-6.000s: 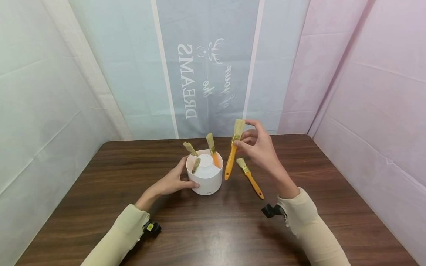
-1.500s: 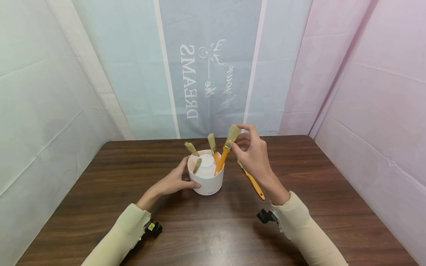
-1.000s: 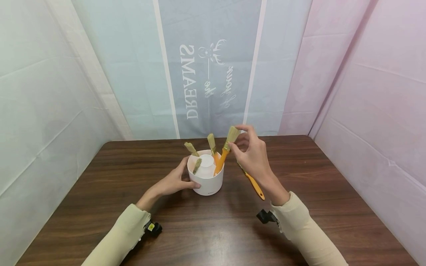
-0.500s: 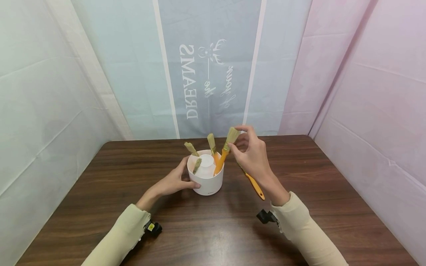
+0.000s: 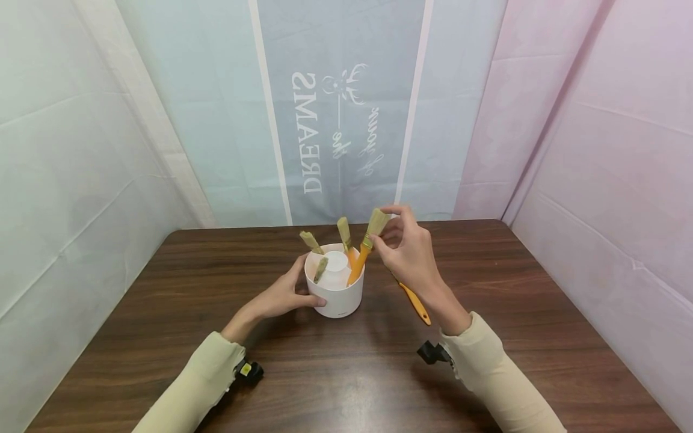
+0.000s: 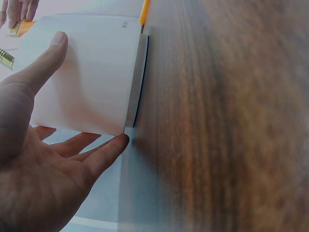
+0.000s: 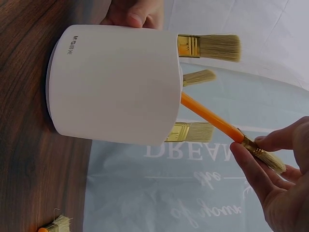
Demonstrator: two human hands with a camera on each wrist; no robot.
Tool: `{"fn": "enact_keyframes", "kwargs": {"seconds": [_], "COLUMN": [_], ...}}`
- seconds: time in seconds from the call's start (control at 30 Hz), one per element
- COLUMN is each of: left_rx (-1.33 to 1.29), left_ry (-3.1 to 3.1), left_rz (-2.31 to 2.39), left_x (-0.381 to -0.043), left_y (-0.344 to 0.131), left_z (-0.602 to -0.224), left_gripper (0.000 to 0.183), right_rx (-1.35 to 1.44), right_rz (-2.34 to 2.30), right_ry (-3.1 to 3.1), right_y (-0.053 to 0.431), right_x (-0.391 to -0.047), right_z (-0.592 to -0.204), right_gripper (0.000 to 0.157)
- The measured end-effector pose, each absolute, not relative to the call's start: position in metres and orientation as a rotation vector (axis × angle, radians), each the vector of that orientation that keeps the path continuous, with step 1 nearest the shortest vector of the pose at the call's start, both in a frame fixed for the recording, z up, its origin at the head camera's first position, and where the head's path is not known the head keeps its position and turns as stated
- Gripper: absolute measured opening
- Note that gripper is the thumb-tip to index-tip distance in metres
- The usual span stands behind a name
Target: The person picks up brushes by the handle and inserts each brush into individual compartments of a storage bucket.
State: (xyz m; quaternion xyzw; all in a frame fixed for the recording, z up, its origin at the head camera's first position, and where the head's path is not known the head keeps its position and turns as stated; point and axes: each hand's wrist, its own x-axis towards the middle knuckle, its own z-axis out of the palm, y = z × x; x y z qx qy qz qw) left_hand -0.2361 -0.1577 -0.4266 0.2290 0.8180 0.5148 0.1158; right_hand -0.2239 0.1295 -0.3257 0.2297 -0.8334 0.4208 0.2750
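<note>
A white round pen holder (image 5: 338, 300) with a raised middle stands upright on the table. My left hand (image 5: 281, 294) grips its left side, thumb across the front wall and fingers behind. Three paintbrushes lean in it bristles up, among them a back brush (image 5: 343, 231), a left brush (image 5: 310, 242) and a front brush (image 5: 320, 269). My right hand (image 5: 408, 246) pinches another paintbrush (image 5: 357, 264) by its metal collar, bristles up. In the right wrist view that brush's orange handle (image 7: 212, 117) slants over the rim into the holder; its lower end is hidden.
One more paintbrush (image 5: 415, 304) lies on the brown wooden table (image 5: 346, 373) under my right forearm, bristles partly hidden. A printed cloth (image 5: 346, 150) hangs behind the table, with pale cloth walls at both sides.
Six seconds ago the pinched paintbrush was in the air right of the holder; my right hand has brought it left and its handle into the holder. Over the last second it sinks slightly.
</note>
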Motion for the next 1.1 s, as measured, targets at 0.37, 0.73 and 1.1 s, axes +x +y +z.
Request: {"fn": "enact_keyframes", "kwargs": {"seconds": [0.37,0.73,1.1], "left_rx": [0.669,0.669,0.669], "left_ry": [2.405,2.396,2.379], "left_rz": [1.5,1.504,1.521], "left_x": [-0.236,-0.236,-0.2358], "left_y": [-0.1579,-0.1575,-0.1572], "left_z": [-0.426,-0.4251,-0.4249], "left_gripper": [0.11,0.11,0.11], "right_rx": [0.63,0.632,0.652], "right_rz": [1.123,1.117,1.109], "right_ry": [-2.249,-2.286,-2.291], "right_y": [0.1292,0.1295,0.1296], "right_x": [-0.2244,-0.224,-0.2251], "right_z": [-0.3258,-0.3262,-0.327], "right_gripper": [0.051,0.052,0.052]}}
